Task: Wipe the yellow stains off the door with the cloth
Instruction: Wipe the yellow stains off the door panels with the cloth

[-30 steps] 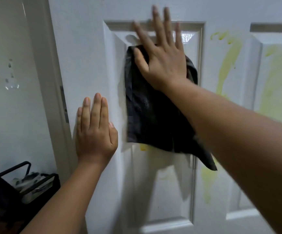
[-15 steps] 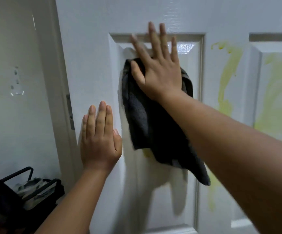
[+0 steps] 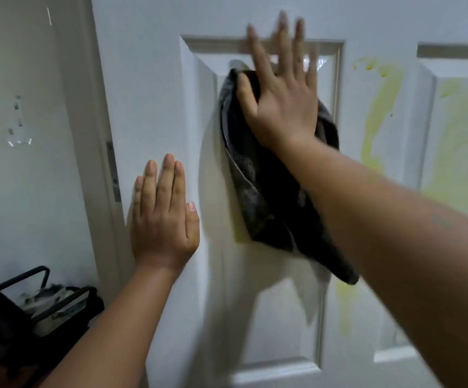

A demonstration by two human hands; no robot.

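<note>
A white panelled door (image 3: 148,88) fills the view. My right hand (image 3: 280,105) lies flat with fingers spread, pressing a dark grey cloth (image 3: 260,197) against the top of the left raised panel; the cloth hangs down below the palm. My left hand (image 3: 162,217) rests flat on the door's left stile, holding nothing. Yellow stains (image 3: 378,113) streak the middle stile, a wide yellow smear (image 3: 462,141) covers the right panel, and a small yellow patch (image 3: 239,233) shows at the cloth's lower left edge.
The door frame and hinge (image 3: 112,172) stand at the left, with a pale wall (image 3: 20,177) beyond. A black rack with bags (image 3: 39,306) sits low at the left corner.
My right hand has slid the cloth slightly to the right and the hanging cloth has bunched narrower. My left hand stays pressed on the door.
</note>
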